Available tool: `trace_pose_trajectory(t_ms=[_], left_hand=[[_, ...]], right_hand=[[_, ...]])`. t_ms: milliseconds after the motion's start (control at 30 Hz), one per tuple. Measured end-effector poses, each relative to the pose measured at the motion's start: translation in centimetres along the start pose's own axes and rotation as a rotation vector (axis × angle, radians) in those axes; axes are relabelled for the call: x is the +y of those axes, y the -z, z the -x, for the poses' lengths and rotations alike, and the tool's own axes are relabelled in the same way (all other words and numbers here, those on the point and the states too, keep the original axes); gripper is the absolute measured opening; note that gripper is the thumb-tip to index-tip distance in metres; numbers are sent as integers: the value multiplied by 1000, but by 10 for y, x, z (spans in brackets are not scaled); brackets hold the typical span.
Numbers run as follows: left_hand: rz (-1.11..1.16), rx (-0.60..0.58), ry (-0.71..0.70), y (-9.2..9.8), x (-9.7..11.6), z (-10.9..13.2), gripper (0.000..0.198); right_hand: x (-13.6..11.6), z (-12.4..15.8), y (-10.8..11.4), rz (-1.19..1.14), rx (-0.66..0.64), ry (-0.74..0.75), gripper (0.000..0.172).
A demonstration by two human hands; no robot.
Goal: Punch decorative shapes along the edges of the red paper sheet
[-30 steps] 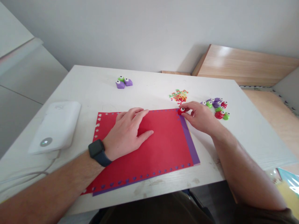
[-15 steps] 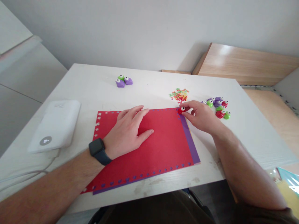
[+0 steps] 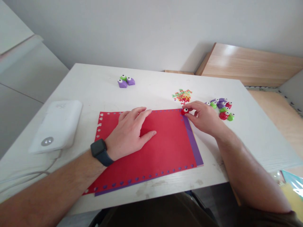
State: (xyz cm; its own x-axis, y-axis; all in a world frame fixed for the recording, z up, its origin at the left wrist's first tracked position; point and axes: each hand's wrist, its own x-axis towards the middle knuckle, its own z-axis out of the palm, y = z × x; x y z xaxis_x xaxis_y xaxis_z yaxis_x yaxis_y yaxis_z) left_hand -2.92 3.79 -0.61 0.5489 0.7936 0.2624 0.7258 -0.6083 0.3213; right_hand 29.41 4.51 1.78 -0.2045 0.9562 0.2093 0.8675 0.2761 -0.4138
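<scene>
A red sheet of paper (image 3: 163, 142) lies over a purple sheet (image 3: 197, 151) on the table. Small shapes such as hearts and stars are cut along the red sheet's left, top and bottom edges. My left hand (image 3: 132, 132) rests on the red sheet, palm down with fingers spread. At the sheet's top right corner, my right hand (image 3: 201, 115) pinches a small red craft punch (image 3: 185, 111) with a white knob between thumb and fingers. A few punched holes show just beside that punch. Its underside is hidden.
Colourful paper cutouts (image 3: 183, 96) are heaped behind the sheet. Several red, green and purple punches (image 3: 222, 107) cluster at the right, and three more punches (image 3: 126, 82) stand at the back. A white power bank (image 3: 59, 126) with a cable (image 3: 44, 172) occupies the left side.
Both hands keep almost the same places, and the red punch stays at the sheet's top right corner. The whole view has shifted very slightly.
</scene>
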Motion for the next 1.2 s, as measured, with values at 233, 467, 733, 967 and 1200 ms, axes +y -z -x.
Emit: trace_pose_trajectory(t_ms=[233,467,733,967,1200], left_hand=[[-1,-9,7,1,1,1,62],[15,-7,7,1,1,0,61],[14,-2,0,1,1,0,60],[3,-4,3,1,2,0,62],[12,0,-4,0,1,0,61]], right_hand=[[-2,0,1,-25,4,1,33],[-1,0,2,-19,-4,14,33],[-1,0,0,23,9,36,31],[-3,-1,1,31,4,58,32],[-4,0,1,42,21,81,32]])
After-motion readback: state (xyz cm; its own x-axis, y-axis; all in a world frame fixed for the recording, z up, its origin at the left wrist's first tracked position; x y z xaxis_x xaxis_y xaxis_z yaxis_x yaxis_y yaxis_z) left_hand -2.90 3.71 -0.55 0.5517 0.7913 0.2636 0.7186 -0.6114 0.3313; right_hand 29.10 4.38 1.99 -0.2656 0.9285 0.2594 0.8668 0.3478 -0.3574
